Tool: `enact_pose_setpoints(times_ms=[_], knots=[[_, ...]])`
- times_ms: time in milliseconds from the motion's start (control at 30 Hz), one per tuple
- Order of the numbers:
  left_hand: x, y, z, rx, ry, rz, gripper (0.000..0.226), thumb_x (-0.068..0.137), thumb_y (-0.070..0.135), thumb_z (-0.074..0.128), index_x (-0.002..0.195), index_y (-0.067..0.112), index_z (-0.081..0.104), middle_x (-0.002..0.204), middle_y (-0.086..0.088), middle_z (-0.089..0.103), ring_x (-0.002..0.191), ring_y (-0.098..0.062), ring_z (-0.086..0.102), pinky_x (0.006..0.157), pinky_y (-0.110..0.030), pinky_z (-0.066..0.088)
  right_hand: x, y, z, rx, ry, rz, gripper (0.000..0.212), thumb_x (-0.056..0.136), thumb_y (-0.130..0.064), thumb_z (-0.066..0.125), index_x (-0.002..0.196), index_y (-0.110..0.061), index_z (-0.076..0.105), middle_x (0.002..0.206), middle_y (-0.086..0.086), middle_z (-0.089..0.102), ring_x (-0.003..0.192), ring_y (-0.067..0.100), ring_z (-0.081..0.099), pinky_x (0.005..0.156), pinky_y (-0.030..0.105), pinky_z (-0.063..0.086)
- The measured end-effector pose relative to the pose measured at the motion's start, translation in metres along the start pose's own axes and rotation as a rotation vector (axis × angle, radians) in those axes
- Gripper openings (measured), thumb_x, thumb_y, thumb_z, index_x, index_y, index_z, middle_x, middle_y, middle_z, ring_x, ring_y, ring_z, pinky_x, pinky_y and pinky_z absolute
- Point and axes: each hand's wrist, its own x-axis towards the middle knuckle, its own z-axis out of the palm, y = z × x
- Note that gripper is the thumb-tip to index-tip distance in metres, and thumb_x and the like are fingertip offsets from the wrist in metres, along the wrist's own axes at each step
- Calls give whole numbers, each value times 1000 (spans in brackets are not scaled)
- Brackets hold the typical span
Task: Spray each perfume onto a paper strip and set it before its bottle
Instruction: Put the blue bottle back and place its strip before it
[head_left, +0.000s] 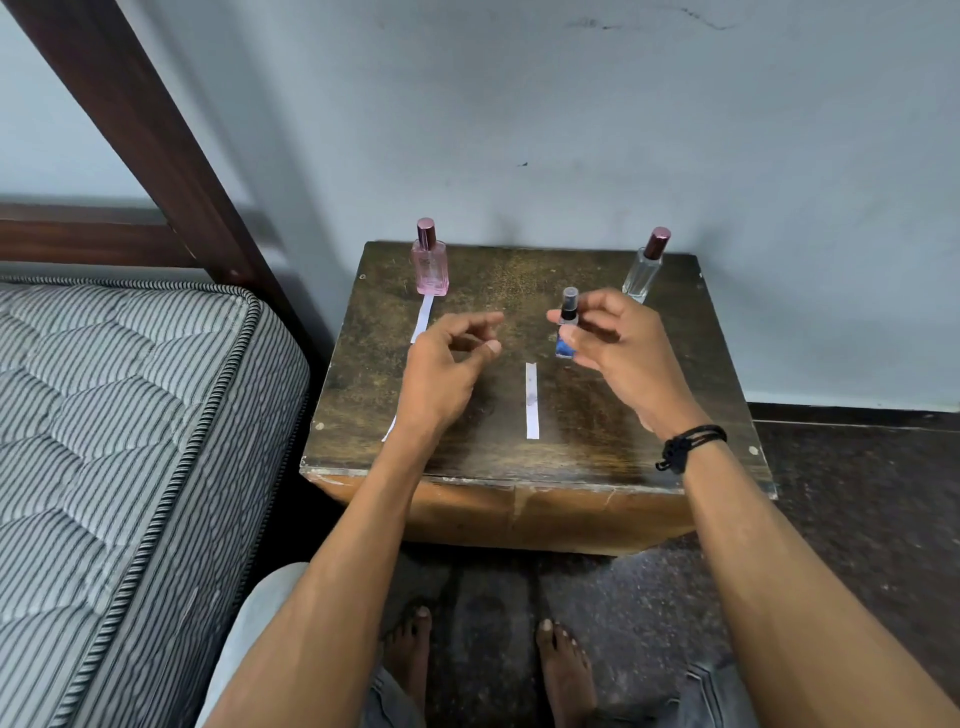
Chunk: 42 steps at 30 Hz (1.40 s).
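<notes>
My right hand (608, 338) grips a small blue perfume bottle (566, 332) with a dark cap, upright above the middle of the wooden table (597, 452). My left hand (452, 358) hovers beside it, fingers loosely curled around nothing. A pink bottle (431, 262) stands at the back left with a white paper strip (422, 319) lying in front of it. A clear bottle (645, 267) with a maroon cap stands at the back right. Another strip (531, 400) lies flat mid-table. The corner of a third strip (388, 430) shows under my left wrist.
A striped mattress (119, 441) on a dark wooden bed frame (156, 156) presses against the table's left side. A pale blue wall (571, 130) rises right behind the table. My bare feet (563, 670) rest on the dark floor below.
</notes>
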Motion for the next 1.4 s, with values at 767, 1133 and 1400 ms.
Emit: enact_pose_setpoints(times_ms=[767,1133,1400], knots=[[-1,-7,-4,203,-24,-101,12,93,19,71,100,26,77,83,14,67,74,-5,59,72,-24,51,83,5,34,-160,160,-60,22,94,-12,73,96,-33,68,109,-6,76,108,10,70,101,46,57],[-7,-12,10,679,-228,238,28,100,25,51,113,33,74,104,10,51,103,-18,43,96,-29,39,46,17,15,-113,65,-63,21,91,-13,78,96,-31,70,106,-5,77,106,10,70,101,39,53],[-4,-11,17,869,-256,232,39,103,27,43,137,36,61,123,0,48,110,-25,40,106,-35,36,39,24,18,42,119,-92,17,94,-2,71,104,-14,68,106,2,78,104,15,74,97,37,59]])
